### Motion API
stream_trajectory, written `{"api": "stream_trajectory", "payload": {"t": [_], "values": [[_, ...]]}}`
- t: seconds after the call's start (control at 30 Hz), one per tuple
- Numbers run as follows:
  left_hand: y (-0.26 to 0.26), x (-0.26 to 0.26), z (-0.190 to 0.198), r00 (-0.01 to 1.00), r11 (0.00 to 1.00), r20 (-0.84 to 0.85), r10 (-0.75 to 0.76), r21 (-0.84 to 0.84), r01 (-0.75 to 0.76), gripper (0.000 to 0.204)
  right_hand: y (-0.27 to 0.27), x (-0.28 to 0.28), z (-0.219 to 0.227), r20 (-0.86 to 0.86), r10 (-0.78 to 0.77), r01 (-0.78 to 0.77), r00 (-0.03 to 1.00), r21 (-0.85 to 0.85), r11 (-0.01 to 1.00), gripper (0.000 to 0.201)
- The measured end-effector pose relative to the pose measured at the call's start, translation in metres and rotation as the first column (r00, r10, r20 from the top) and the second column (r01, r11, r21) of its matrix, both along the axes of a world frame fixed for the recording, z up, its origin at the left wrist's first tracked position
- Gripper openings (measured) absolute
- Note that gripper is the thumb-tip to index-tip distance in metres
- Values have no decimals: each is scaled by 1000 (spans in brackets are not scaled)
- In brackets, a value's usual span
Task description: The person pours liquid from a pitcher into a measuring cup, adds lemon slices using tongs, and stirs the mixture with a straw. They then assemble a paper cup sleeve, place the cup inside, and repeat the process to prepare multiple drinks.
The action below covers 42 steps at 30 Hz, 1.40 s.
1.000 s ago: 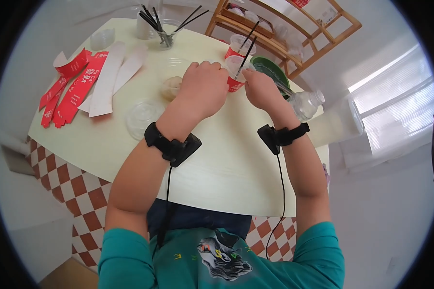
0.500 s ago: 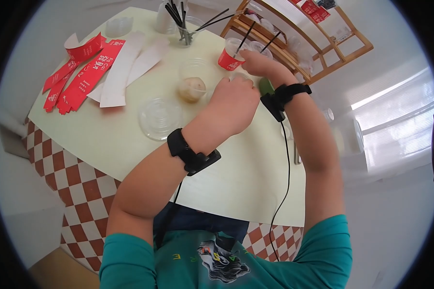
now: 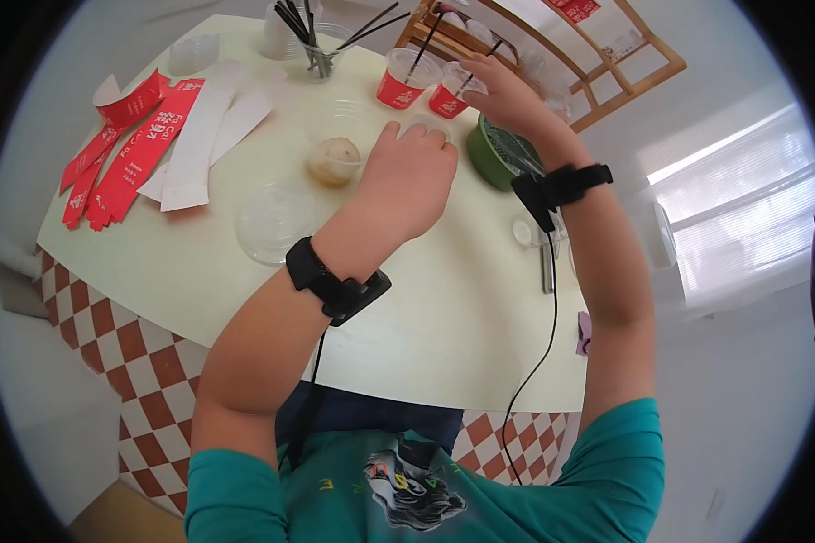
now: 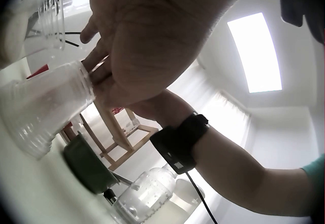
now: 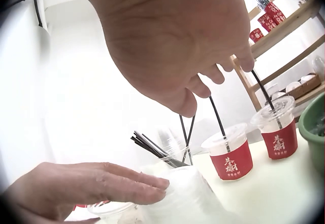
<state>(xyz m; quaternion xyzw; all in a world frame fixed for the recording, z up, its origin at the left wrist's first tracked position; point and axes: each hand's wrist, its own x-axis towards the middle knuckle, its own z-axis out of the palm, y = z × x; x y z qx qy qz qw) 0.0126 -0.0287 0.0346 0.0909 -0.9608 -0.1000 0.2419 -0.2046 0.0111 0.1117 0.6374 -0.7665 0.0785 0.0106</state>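
Your left hand's point(image 3: 407, 181) extended, unclenched fingers touch a clear plastic cup point(image 4: 51, 99), likely light and easily dented, so grip its sides gently; rightward, by the green tub point(image 3: 498, 156), a red-sleeved cup point(image 3: 447, 101) looks steadiest gripped round its sleeve, beneath your right hand's point(image 3: 513, 101) loose, spread fingers.

A hand could pass low over the near tabletop point(image 3: 444, 335). At the far side, red-banded cups point(image 3: 400, 90) with tall straws point(image 3: 426, 42) block the way, a green bowl point(image 3: 487, 161) right of them, the gap between seemingly narrow; a clear lid point(image 3: 273, 224) lies left.
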Motion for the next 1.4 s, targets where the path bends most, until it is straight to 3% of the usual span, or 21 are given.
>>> {"api": "stream_trajectory", "payload": {"t": [0.07, 0.13, 0.27, 0.33, 0.37, 0.43, 0.57, 0.63, 0.7, 0.8, 0.9, 1.03, 1.1, 1.13, 1.17, 1.2, 1.23, 1.3, 1.33, 1.4], "values": [[1, -1, -1, 1000, 1000, 6, -6, -7, 6, 24, 51, 14, 16, -202, -62, 31, 977, -152, 988, 48], [1, -1, 0, 1000, 1000, 12, -6, -15, 6, 25, 97, 15, 16, -250, -293, 201, 923, -337, 920, 51], [2, -3, -3, 999, 999, 42, 28, -47, -26, 31, 178, 27, 21, -292, -482, 322, 826, -457, 829, 58], [2, -4, -4, 999, 997, 33, 37, -74, -35, 33, 207, 18, 6, -151, -569, 434, 809, -501, 749, 73], [2, -5, -4, 998, 996, 46, 49, -72, -46, 35, 215, 15, -5, -148, -577, 440, 804, -505, 742, 73], [0, -7, -4, 997, 996, 58, 54, -80, -49, 37, 225, 11, -24, 338, -517, 617, 786, -470, 631, 86], [-9, -12, -10, 986, 979, 26, 165, -126, -161, 44, 222, 14, -47, 561, -374, 651, 738, -446, 615, 96], [-14, -13, -12, 980, 971, 20, 197, -138, -193, 46, 219, 18, -52, 558, -385, 659, 735, -453, 601, 102], [-18, -13, -15, 968, 953, -4, 251, -173, -248, 48, 216, 17, -57, 407, -486, 634, 774, -496, 594, 106], [-20, -13, -19, 959, 944, -148, 241, -196, -267, 39, 216, 16, -59, 435, -459, 631, 774, -483, 606, 110], [-20, -13, -13, 949, 928, -36, 312, -204, -312, 50, 209, 29, -59, 410, -445, 605, 796, -497, 622, 111], [-13, -11, -11, 929, 910, -120, 350, -191, -367, 54, 201, 57, -52, 442, -417, 600, 794, -462, 653, 110], [-2, -10, -3, 950, 998, -305, 63, 26, -58, 65, 197, 67, -55, 416, -291, 486, 861, -508, 711, 109], [5, -10, -2, 951, 998, -303, 60, 20, -57, 65, 194, 72, -55, 419, -290, 488, 860, -512, 707, 109], [12, -10, -2, 951, 965, -299, -85, 212, 153, 72, 190, 77, -54, 493, -174, 457, 853, -542, 705, 109], [19, -11, -2, 920, 852, -320, -226, 393, 346, 80, 187, 82, -53, 555, -54, 429, 830, -574, 697, 109], [25, -9, 0, 921, 853, -315, -231, 389, 347, 80, 184, 90, -49, 558, -54, 434, 828, -576, 693, 109], [31, -7, 5, 883, 480, -210, -420, 774, 412, 90, 174, 106, -41, 695, 173, 411, 698, -586, 699, 110], [34, -13, 0, 818, 312, -346, -459, 800, 513, 97, 169, 107, -42, 706, 248, 366, 663, -595, 716, 110], [31, -16, -7, 821, 318, -340, -458, 800, 509, 97, 164, 108, -45, 710, 269, 360, 650, -600, 714, 111]]}}
